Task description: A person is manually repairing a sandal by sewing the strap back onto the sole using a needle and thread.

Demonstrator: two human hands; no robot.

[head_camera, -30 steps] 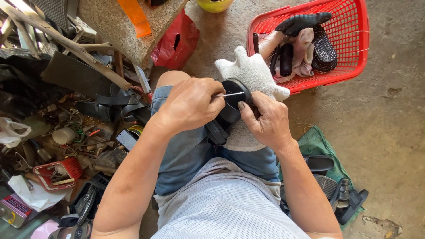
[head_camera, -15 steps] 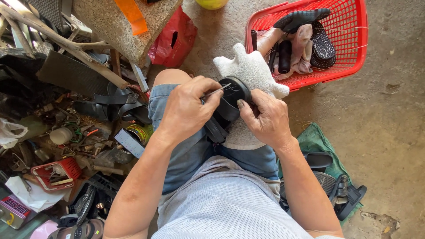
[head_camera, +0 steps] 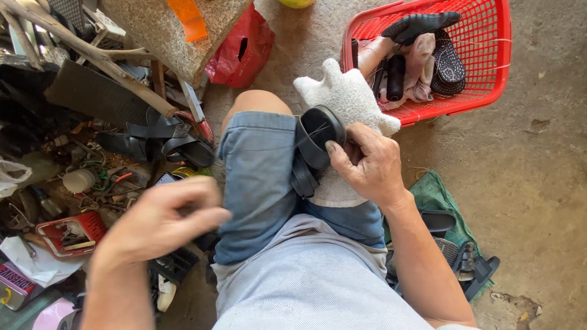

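Head view | right hand (head_camera: pixel 370 164) grips black sandal (head_camera: pixel 315 146) at centre, long axis up-down | left hand (head_camera: pixel 160 221) lower left, blurred, fingers curled, contents unclear

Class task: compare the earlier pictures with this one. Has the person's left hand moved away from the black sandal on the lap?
Yes. The left hand has pulled back off the black sandal, out past the left knee toward the clutter, while the right hand holds the sandal.

Left hand (head_camera: pixel 162 223) is motion-blurred left of the denim knee (head_camera: pixel 257 165), fingers curled, anything pinched in them impossible to tell. A thin thread near the black sandal (head_camera: pixel 315 143), right of that knee, is barely traceable. Beyond the knee, the red basket (head_camera: pixel 489 73) is cut off by the top edge.
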